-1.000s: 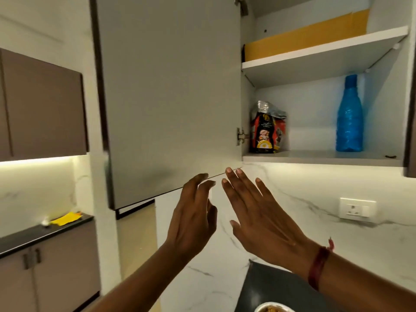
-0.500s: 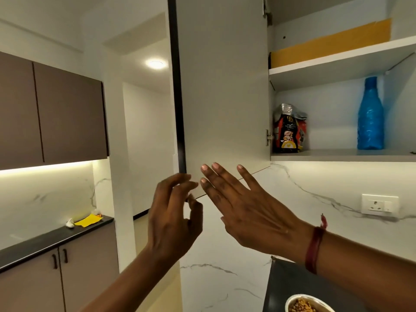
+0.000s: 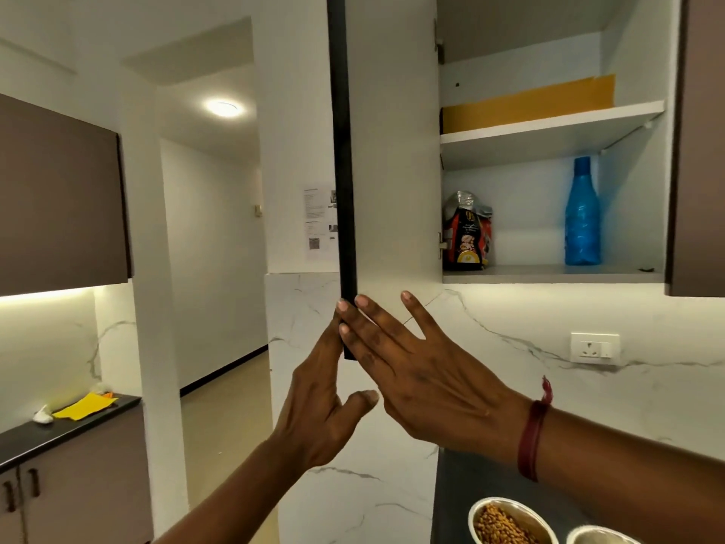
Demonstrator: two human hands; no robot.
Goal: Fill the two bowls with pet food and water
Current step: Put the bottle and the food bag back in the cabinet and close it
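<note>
Marble-walled kitchen; cabinet door (image 3: 392, 151) open above dark counter (image 3: 455, 488).

We are in a home kitchen. Above our right hand (image 3: 427, 390) an open wall cabinet (image 3: 392, 151) shows white shelves holding a pet food bag (image 3: 467, 237) and a blue bottle (image 3: 582, 214). Behind that hand runs a white marble-look backsplash (image 3: 510, 386) with a wall socket (image 3: 594, 348), lit from under the cabinet. Below it a dark worktop (image 3: 451, 504) carries two steel bowls (image 3: 510, 522). Far to the left of our left hand (image 3: 321, 406) we see brown wall cabinets (image 3: 59, 198), a second dark worktop (image 3: 47, 437) and base cupboards (image 3: 86, 484), with a hallway (image 3: 212, 249) opening between.
</note>
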